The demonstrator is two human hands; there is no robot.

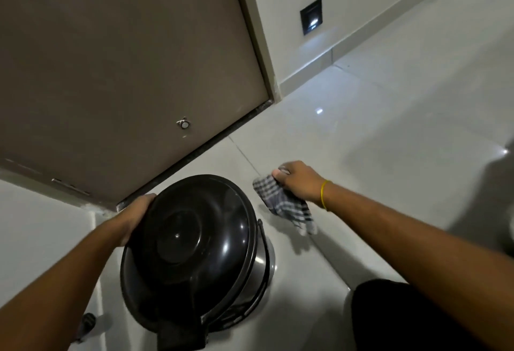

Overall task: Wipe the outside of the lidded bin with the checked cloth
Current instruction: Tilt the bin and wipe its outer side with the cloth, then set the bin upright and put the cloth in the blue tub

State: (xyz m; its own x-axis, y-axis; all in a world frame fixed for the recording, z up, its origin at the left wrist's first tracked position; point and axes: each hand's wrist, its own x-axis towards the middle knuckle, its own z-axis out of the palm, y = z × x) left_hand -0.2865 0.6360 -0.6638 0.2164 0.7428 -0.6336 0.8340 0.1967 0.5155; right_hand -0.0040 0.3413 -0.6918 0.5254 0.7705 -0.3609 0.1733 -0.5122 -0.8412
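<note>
A round bin with a glossy black domed lid (192, 245) and a shiny metal body stands on the pale tiled floor at the lower middle. My left hand (139, 211) grips the lid's far left rim. To the right of the bin, my right hand (296, 181) holds a crumpled grey-and-white checked cloth (286, 206), which hangs down from my fist close to the floor and apart from the bin. A yellow band sits on my right wrist.
A closed brown door (125, 72) with a small round stopper (183, 123) fills the upper left, just behind the bin. A white wall with a dark recessed light (311, 16) runs to the right. My dark-clothed knee (389, 317) is at the bottom right.
</note>
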